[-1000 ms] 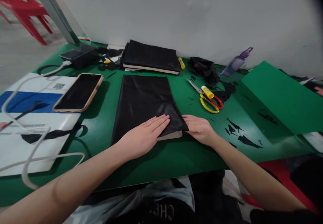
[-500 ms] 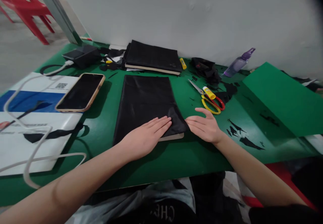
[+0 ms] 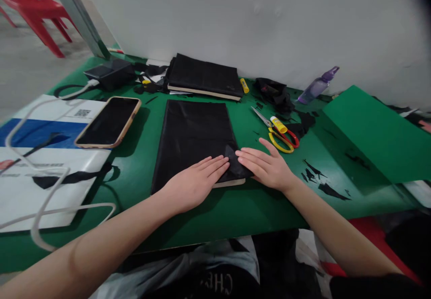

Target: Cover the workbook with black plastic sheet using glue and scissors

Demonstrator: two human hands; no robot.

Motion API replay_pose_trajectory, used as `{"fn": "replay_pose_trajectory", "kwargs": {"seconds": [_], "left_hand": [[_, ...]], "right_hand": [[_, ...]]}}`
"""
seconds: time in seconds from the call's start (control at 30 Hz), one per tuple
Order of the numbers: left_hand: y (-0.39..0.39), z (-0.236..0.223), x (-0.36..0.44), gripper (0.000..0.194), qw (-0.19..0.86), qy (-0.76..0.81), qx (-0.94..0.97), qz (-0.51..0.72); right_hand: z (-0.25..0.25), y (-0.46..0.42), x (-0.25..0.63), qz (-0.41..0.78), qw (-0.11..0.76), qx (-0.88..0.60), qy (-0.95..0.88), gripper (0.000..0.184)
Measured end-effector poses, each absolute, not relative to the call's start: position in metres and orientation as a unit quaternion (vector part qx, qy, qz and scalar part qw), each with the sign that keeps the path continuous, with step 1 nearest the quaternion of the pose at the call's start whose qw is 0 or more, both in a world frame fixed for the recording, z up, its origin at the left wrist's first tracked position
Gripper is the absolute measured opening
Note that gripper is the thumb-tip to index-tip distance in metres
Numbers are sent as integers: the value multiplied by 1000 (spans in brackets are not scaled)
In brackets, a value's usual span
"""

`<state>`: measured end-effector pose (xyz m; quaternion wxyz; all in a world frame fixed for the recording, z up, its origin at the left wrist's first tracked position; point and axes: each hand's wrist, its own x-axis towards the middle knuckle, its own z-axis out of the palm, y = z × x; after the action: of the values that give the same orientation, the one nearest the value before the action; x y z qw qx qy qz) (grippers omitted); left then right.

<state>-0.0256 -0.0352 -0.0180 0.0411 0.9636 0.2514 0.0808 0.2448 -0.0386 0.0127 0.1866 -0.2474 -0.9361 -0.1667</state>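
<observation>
A black-covered book [image 3: 197, 133] lies flat on the green table, its pale page edge showing at the near right corner. My left hand [image 3: 198, 180] rests flat on the lower part of the cover with its fingers stretched out. My right hand [image 3: 264, 166] lies on the cover's near right corner, fingers extended and thumb raised, touching the black material there. Right of the book are scissors [image 3: 281, 139] with yellow and red handles, and a yellow glue stick [image 3: 279, 124] lying against them.
Another black-covered book [image 3: 205, 75] lies at the back. A phone [image 3: 109, 121], a white cable and a white-and-blue packet [image 3: 30, 155] are on the left. A purple spray bottle [image 3: 316, 88], black scraps [image 3: 333, 192] and a green sheet [image 3: 380, 133] are on the right.
My right hand has moved left from the edge of the black cover onto its corner, and its fingers now lie over it. My left hand has stayed in place.
</observation>
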Motion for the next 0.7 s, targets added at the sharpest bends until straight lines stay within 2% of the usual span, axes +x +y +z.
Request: {"fn": "replay_pose_trajectory", "kwargs": {"seconds": [0.27, 0.4, 0.7], "left_hand": [[-37, -16, -26, 54, 41, 255, 962, 90], [-37, -14, -26, 52, 37, 256, 960, 103], [-38, -15, -27, 57, 32, 264, 958, 103]], "right_hand": [[30, -43, 228, -138, 185, -224, -947, 35], [34, -52, 211, -166, 187, -220, -943, 31], [25, -43, 212, -181, 178, -252, -934, 26]]}}
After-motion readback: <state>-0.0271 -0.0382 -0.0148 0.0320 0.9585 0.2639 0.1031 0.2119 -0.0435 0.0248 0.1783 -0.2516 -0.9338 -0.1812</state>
